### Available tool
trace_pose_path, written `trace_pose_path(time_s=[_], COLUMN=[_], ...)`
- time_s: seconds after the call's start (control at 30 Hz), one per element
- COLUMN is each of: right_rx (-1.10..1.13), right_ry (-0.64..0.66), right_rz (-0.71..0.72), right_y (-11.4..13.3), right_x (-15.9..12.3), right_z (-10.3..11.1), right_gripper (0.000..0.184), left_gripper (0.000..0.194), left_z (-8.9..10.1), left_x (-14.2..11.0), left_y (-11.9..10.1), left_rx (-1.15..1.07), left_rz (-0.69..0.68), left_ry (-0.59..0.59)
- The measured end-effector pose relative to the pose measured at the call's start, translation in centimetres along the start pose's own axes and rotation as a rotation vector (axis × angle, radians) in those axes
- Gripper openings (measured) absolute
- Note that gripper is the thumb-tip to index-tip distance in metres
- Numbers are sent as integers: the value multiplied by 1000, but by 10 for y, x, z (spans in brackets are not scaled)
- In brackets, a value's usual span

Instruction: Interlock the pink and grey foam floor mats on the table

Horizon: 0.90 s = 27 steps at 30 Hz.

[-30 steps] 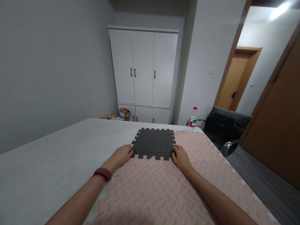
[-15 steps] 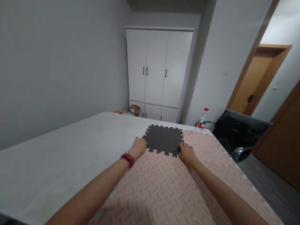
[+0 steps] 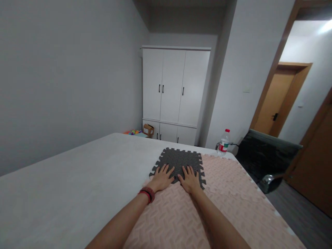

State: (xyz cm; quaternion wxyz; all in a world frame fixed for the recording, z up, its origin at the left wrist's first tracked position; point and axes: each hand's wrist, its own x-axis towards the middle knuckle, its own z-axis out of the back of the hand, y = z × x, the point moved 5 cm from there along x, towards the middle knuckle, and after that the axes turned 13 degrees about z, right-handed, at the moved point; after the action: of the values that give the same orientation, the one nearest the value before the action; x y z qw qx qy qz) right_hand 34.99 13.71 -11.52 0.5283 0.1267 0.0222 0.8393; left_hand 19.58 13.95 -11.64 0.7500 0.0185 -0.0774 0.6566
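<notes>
Left hand (image 3: 161,180) and right hand (image 3: 190,180) lie palm down side by side, a little apart, fingers spread and pinching nothing. Their fingers rest on the near part of a dark gray foam tile (image 3: 181,158); most of it reaches beyond the fingertips, flat on the white table (image 3: 90,176). Pink matting (image 3: 166,223) lies under the forearms and along the tile's right side.

the dark grey puzzle tile (image 3: 180,158) and pink mat (image 3: 220,171) look like matt foam, embossed with a raised tread pattern; the white worktop (image 3: 85,180) is smooth. the bottle (image 3: 223,142) is clear, shiny plastic, the box (image 3: 147,130) cardboard, the chair armrest (image 3: 267,180) glossy metal.
</notes>
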Motion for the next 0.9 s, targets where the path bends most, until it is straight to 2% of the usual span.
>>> trace_pose_path(time_s=[0.1,0.2,0.3,0.37,0.5,0.6,0.7,0.8,0.9], right_rx=[36,57,34,2,-18,-10,-12,-32,-33], right_ry=[24,37,12,-20,-2,56,87,51,33], right_rz=[5,33,41,9,-109,-135,-125,-141,-170], right_y=[-7,-23,-49,-71,-107,-123,-132,-140,-150], right_x=[1,8,19,26,35,41,55,78,98], right_z=[1,18,37,42,25,11,13,21,15], right_gripper=[69,60,50,52,64,69,69,64,68], left_gripper=[61,66,71,71,71,72,72,71,70], left_z=[3,6,7,6,5,5,7,7,7], left_x=[0,-1,-1,1,4,5,5,5,7], left_y=[0,-2,-3,-3,-1,-2,-2,-2,-2], left_rx=[-11,-20,-25,-28,-32,-36,-41,-44,-50], left_rz=[14,30,32,29,25,19,14,13,6], left_ry=[21,39,49,47,36,27,25,24,20])
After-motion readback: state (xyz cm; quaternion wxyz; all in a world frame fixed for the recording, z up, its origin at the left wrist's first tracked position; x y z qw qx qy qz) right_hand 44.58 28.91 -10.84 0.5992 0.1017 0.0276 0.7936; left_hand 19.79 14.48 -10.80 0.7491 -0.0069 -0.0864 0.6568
